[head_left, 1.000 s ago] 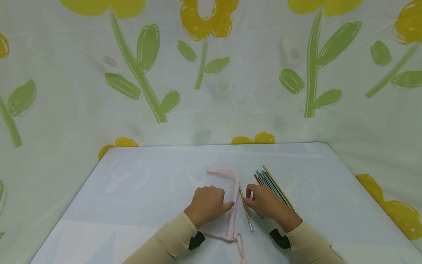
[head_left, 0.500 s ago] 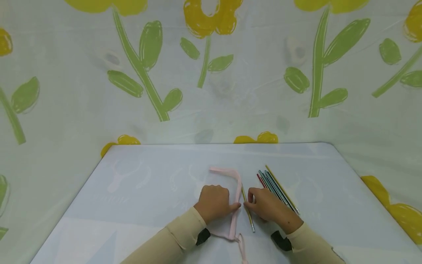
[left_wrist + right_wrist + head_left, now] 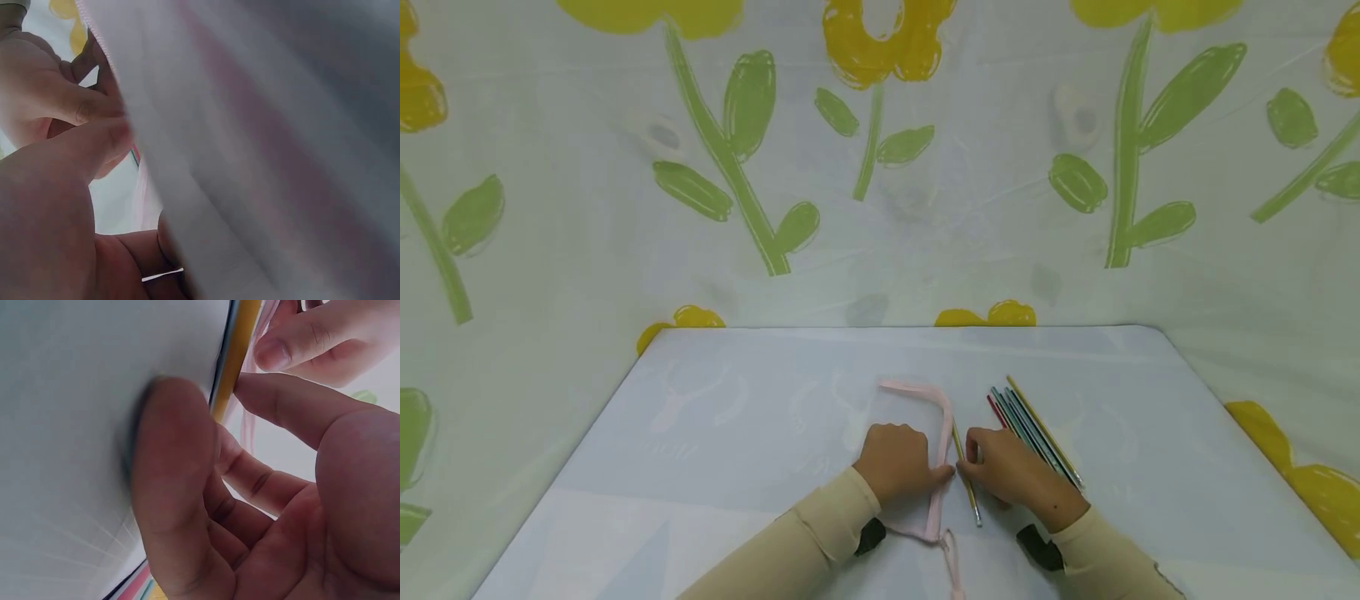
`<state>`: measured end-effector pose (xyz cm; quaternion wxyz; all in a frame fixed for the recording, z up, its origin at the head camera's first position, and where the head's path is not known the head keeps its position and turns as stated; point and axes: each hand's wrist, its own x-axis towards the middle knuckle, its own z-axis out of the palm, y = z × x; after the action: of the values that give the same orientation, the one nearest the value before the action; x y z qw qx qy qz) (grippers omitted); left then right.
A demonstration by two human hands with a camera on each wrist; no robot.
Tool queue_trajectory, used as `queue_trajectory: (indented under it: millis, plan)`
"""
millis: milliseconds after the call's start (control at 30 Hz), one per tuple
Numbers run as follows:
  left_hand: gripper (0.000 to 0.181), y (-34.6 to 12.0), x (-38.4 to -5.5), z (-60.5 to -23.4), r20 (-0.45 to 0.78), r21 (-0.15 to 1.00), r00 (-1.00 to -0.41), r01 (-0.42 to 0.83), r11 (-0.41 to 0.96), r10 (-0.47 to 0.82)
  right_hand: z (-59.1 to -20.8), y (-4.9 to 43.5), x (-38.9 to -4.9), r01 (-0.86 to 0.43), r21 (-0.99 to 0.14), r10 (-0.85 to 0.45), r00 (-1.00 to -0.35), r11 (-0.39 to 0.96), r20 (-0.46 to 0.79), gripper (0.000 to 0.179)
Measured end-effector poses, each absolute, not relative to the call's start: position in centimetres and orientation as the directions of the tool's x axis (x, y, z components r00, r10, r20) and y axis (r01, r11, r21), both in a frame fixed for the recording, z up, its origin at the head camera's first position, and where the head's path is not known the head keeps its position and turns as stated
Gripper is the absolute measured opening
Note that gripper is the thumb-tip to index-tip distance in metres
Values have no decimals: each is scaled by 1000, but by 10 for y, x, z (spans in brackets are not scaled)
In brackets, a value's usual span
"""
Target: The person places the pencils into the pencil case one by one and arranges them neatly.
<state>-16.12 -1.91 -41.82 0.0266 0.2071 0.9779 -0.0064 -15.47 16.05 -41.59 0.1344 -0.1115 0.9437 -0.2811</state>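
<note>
Gripping pink zip pouch [image 3: 947, 425], left hand [image 3: 895, 462] has edged toward 3 o'clock, now just beside right hand [image 3: 1003, 467], which touches yellow pencil [image 3: 973, 502] at its 9 o'clock (pinch: can't tell), so pouch-to-pencil reach looks short.

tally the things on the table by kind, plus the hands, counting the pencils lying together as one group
Pink-edged pouch: 1
Loose yellow pencil: 1
Pencil group: 1 (its pencils overlap too closely to count)
Hands: 2 (left hand, right hand)
Total: 5
</note>
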Motion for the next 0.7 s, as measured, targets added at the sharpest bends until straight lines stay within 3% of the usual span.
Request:
queue_trajectory:
  millis: [400,700]
  plan:
    - [61,-17,-162,-420,-79,-31,-912,406,913,403,-415,159,-154,-112,-545,-264,-941,831,-210,21]
    - [52,-19,-160,-416,-102,29,-912,396,918,396,-416,157,-154,-116,-521,-259,-942,846,-211,23]
